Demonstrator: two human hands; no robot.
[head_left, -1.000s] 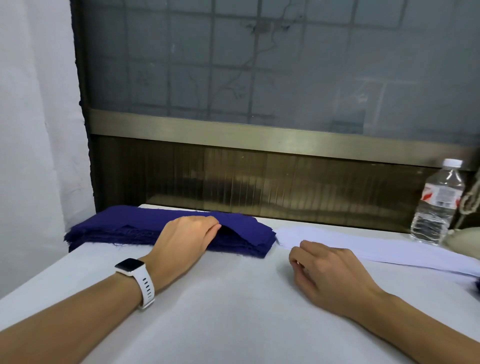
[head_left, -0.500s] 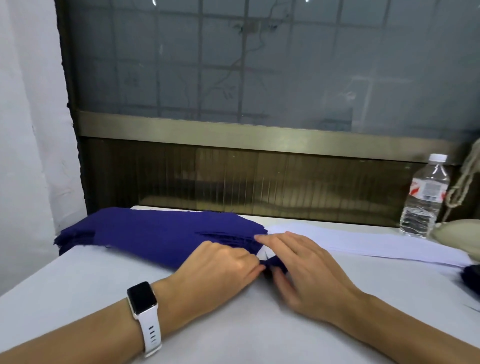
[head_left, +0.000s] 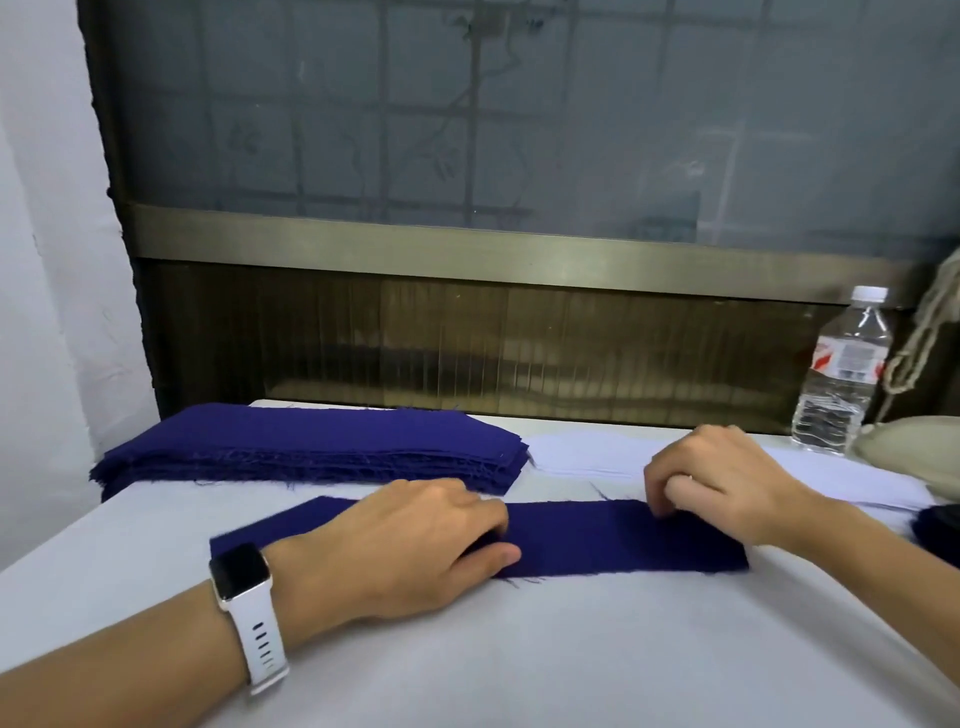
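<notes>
Where the bench (head_left: 519, 649) meets its far left corner, a stack of blue cloth pieces (head_left: 311, 441) lies flat, with frayed threads along its near side. Just in front of that stack a single blue strip (head_left: 597, 540) lies flat and lengthwise across the middle of the bench, apart from the stack, its left end angled slightly toward the near edge.

The left hand (head_left: 395, 540) rests on the strip's left half, palm down. Its fingers are bent onto the cloth and its thumb tip lies close to the strip's near edge. Whether it pinches the cloth or only presses it flat I cannot tell. A white-strapped watch (head_left: 241, 574) sits on that wrist.

The right hand (head_left: 727, 483) is over the strip's right half. Its fingers are curled and, with the thumb against them, pinch the strip at its far edge.

Behind this hand, toward the far edge, a low pile of white strips (head_left: 587, 452) runs to the right, its left end just beside the blue stack. A clear water bottle (head_left: 841, 379) with a white cap stands upright in the far right corner, and a beige bundle (head_left: 909, 452) lies beside it. A dark object (head_left: 940, 525) is cut off at the right edge.
</notes>
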